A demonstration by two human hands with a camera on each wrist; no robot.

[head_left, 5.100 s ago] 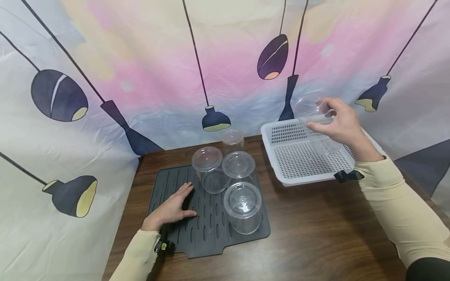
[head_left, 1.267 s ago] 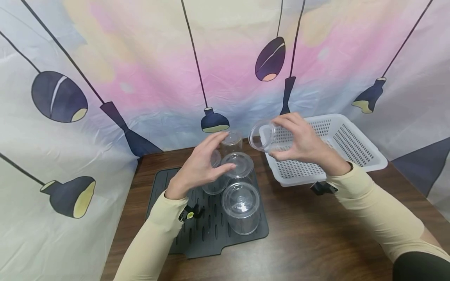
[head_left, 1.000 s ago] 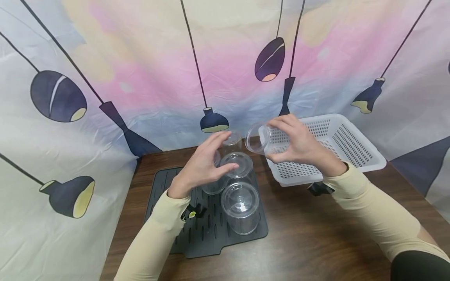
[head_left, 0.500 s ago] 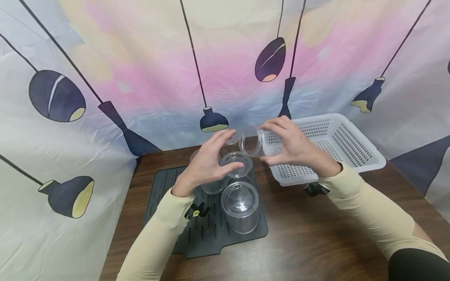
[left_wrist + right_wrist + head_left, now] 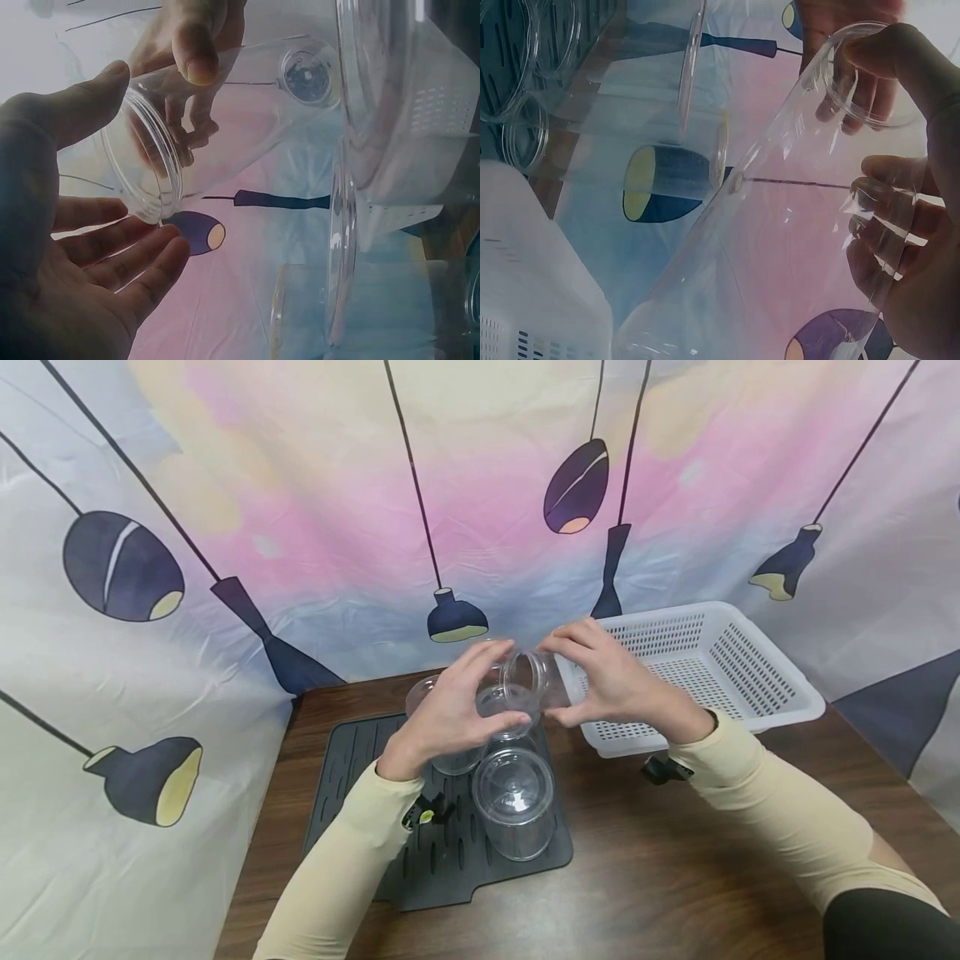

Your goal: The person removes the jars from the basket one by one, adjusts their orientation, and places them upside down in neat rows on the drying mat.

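Note:
In the head view my right hand grips a clear jar by its side and holds it tipped over, its ringed end towards my left hand. My left thumb and spread fingers form a wide C about that end. In the left wrist view the left fingertips lie right at the lower edge of the jar's rim, the thumb at its upper edge. The right wrist view shows the right thumb and fingers on opposite sides of the jar.
Several clear jars stand upright on a dark slotted mat, under and behind the left hand. A white perforated basket is at the back right of the wooden table. A printed cloth hangs behind.
My right hand first held the jar over the basket, then tipped it and brought it left. My left hand has risen from the mat and moved right, closing the gap to the rim.

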